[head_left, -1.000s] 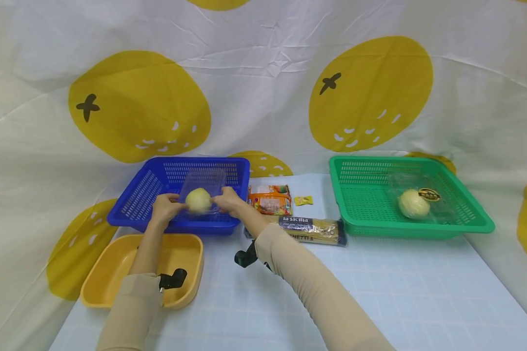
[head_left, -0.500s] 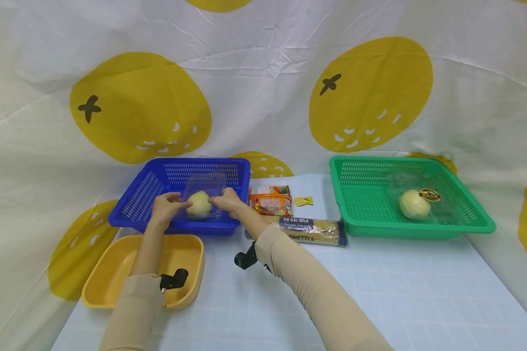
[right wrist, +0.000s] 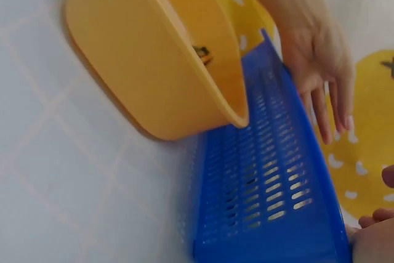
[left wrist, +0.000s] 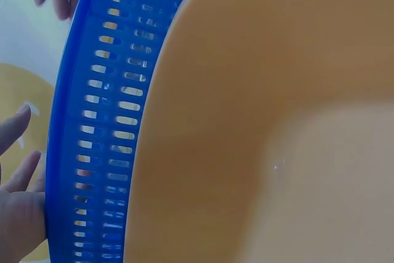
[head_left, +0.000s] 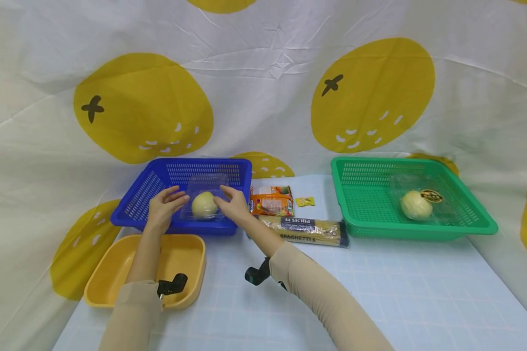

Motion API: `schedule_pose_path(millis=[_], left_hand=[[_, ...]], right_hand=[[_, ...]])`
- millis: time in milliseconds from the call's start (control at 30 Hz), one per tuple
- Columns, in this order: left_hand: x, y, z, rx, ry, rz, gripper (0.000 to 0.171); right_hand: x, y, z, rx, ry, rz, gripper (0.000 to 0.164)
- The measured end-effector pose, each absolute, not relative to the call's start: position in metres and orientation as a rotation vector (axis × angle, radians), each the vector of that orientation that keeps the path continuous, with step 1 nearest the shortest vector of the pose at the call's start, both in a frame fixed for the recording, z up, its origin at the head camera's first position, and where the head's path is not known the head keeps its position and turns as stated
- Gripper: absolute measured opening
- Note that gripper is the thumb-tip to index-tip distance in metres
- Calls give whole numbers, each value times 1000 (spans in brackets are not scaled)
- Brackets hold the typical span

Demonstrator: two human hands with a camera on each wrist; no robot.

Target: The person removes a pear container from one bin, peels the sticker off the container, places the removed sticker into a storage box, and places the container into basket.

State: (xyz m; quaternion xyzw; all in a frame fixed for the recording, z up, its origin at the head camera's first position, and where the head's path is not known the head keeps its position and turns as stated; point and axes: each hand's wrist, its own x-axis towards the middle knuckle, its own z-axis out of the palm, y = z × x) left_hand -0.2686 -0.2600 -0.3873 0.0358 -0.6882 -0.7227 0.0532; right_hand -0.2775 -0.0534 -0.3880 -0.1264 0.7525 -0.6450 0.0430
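Observation:
In the head view, a clear plastic box (head_left: 207,182) sits in the blue basket (head_left: 133,199) at the left. Inside it is a pale yellow round item (head_left: 204,205) whose kind I cannot tell. My left hand (head_left: 162,207) hovers over the basket's front, left of the box, fingers loose and bent. On the other side, my right hand (head_left: 233,202) is held beside the box with fingers spread, its tips close to the round item. Neither hand grips anything. In the wrist views the basket wall hides the box.
A yellow tub (head_left: 197,282) stands before the blue basket; a small dark-and-orange item (right wrist: 203,55) shows inside it. Between the baskets lie a spaghetti pack (head_left: 309,230), an orange packet (head_left: 272,201) and a small yellow sachet (head_left: 305,201). The green basket (head_left: 364,195) holds a similar boxed item (head_left: 415,204).
Both hands held the box at its sides while it came to rest slightly to the right in the blue basket. They have since let go and drawn apart, fingers loosened.

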Motion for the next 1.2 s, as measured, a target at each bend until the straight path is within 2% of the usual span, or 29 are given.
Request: schedule_pose_path(millis=[200, 467, 833, 1200], left_hand=[[-270, -249, -387, -4, -1954, -2325, 42], [-286, -214, -387, -65, -2103, -2312, 58], [-303, -185, -398, -114, -2274, -2345, 53], [-314, -173, -398, -136, -2372, -2444, 52]], right_hand=[[-257, -23, -394, -511, 2148, -2133, 43], [-243, 28, -404, -517, 2055, -2289, 42], [-226, 80, -412, -460, 2056, -2287, 42], [-218, 85, -422, -461, 1928, -2286, 43]])
